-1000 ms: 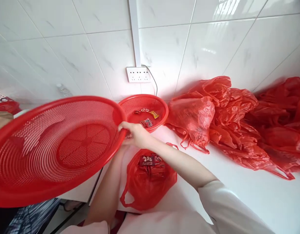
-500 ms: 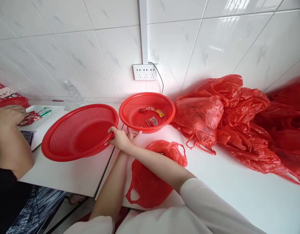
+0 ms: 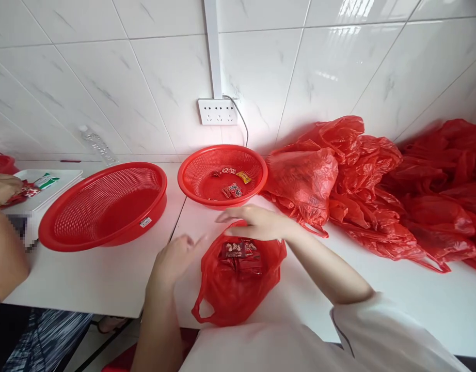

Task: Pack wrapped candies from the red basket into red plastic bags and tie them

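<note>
A small red plastic bag (image 3: 234, 287) with red candy packets (image 3: 238, 250) inside lies open on the white table in front of me. My left hand (image 3: 175, 258) hovers at the bag's left rim, fingers apart and blurred. My right hand (image 3: 256, 221) reaches over the bag's far rim with fingers stretched out; neither hand holds anything. A large empty red basket (image 3: 104, 206) rests on the table to the left. A smaller red basket (image 3: 222, 175) with a few wrapped candies stands behind the bag.
A heap of red plastic bags (image 3: 369, 186) fills the table's right back. Another person's hand (image 3: 1, 188) is at the far left by a white scale (image 3: 40, 188) with packets. A wall socket (image 3: 218, 111) and a clear bottle (image 3: 94, 144) are behind.
The large basket was carried in, set down on the left table and let go. Both my hands then moved back to the small red bag.
</note>
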Available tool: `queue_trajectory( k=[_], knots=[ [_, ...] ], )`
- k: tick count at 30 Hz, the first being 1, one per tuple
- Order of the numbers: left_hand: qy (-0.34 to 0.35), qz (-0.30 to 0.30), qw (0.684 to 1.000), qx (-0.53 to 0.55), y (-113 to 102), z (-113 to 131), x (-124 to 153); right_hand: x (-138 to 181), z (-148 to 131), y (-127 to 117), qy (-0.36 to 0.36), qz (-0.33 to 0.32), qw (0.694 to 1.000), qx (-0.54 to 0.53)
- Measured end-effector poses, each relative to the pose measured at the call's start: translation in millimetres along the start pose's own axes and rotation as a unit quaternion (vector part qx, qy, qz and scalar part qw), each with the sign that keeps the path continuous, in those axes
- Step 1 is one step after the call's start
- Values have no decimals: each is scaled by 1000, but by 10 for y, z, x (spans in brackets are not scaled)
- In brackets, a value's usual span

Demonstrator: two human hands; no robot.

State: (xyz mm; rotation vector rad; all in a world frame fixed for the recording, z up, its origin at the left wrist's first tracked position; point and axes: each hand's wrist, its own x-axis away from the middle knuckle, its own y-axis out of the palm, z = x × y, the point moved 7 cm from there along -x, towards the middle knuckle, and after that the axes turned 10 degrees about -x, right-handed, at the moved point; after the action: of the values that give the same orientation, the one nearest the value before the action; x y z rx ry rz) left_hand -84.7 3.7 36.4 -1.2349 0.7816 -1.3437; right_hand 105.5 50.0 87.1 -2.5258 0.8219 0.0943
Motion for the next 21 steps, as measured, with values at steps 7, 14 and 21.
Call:
queue_trajectory(
  k=[7, 14, 21],
  knots=[
    [-5, -184, 983, 0, 881, -452, 678, 1309, 1223, -342, 297, 185, 935, 61],
    [22, -74, 978, 194, 360, -187, 390, 1384, 1085, -416, 257, 216, 941, -41],
    [91, 251, 898, 350, -1078, 254, 234, 1234, -10, -1152, -7, 456, 885, -97]
  ],
)
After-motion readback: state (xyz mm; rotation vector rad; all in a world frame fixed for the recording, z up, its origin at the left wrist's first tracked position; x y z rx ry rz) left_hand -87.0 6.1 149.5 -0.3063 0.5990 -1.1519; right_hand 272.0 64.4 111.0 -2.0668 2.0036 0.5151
